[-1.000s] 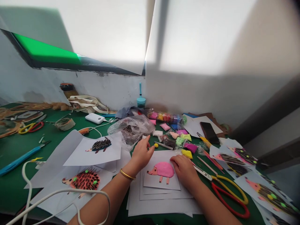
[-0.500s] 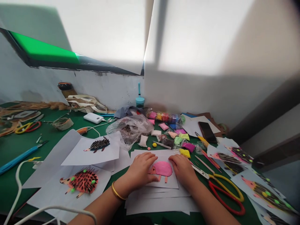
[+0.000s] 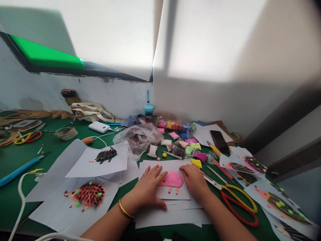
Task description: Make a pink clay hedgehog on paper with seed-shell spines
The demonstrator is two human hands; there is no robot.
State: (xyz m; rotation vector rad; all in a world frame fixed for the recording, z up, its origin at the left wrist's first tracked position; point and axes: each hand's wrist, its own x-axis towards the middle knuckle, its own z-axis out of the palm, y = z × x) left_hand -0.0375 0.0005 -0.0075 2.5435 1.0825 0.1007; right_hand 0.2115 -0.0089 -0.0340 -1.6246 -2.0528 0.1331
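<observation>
Both grips are lying flat with fingers apart: left hand (image 3: 147, 189) and right hand (image 3: 194, 180) are pressing the paper (image 3: 163, 194) around the pink hedgehog (image 3: 173, 179), lower centre of the frame, on the green surface (image 3: 15, 157).

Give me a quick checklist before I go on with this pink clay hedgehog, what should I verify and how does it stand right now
1. Left hand flat on the card, pinning it: ok.
2. Right hand at the body's right edge: ok.
3. Pink hedgehog lying on the top card of the paper stack: ok.
4. Both hands free of tools: ok.
5. Clay packets lying just beyond the card: ok.
6. Scissors beside the right forearm, blade tips near the hand: not ok.
</observation>
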